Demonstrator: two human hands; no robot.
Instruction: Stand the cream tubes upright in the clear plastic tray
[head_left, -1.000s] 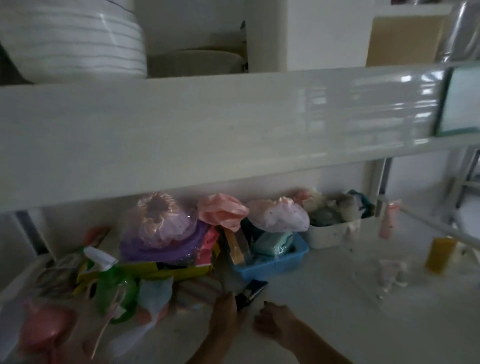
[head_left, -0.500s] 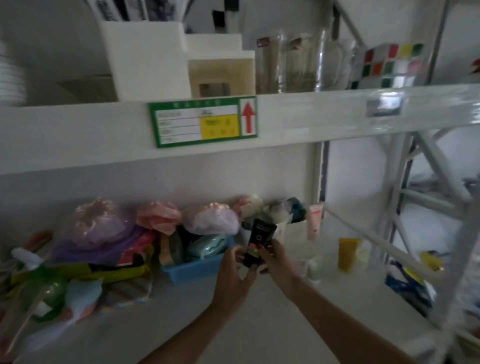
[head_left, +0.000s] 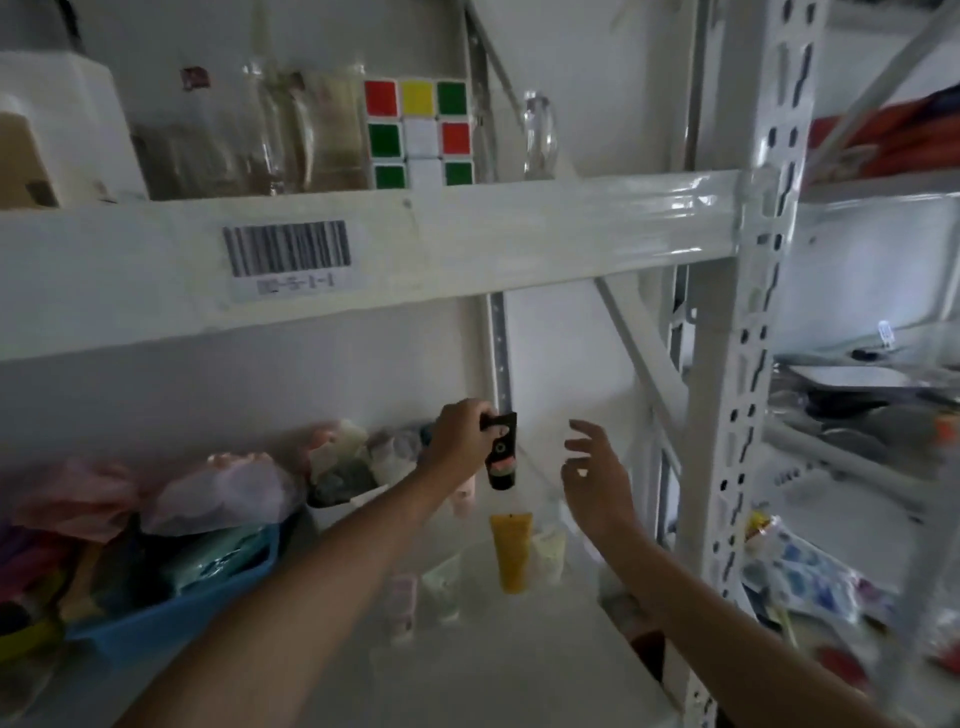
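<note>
My left hand (head_left: 460, 434) grips a black cream tube (head_left: 501, 454) by its flat crimped end, cap pointing down, above the shelf. Below it a yellow tube (head_left: 511, 551) stands cap down in the clear plastic tray (head_left: 470, 603), whose walls are faint and hard to trace. A pale tube (head_left: 550, 553) stands right of the yellow one, and a pale green tube (head_left: 441, 587) and a pink tube (head_left: 402, 603) stand to its left. My right hand (head_left: 595, 480) hovers open just right of the black tube, touching nothing.
A blue basket (head_left: 171, 613) full of packets and a white bin (head_left: 358, 501) of bagged items crowd the shelf's left and back. A pink tube (head_left: 464, 491) stands behind my left wrist. The upper shelf beam (head_left: 467, 234) hangs overhead; a perforated upright (head_left: 737, 415) stands on the right.
The view has swung right along the shelf. The black tube went from both hands to the left hand alone, now cap down over the tray; my right hand let go and opened.
</note>
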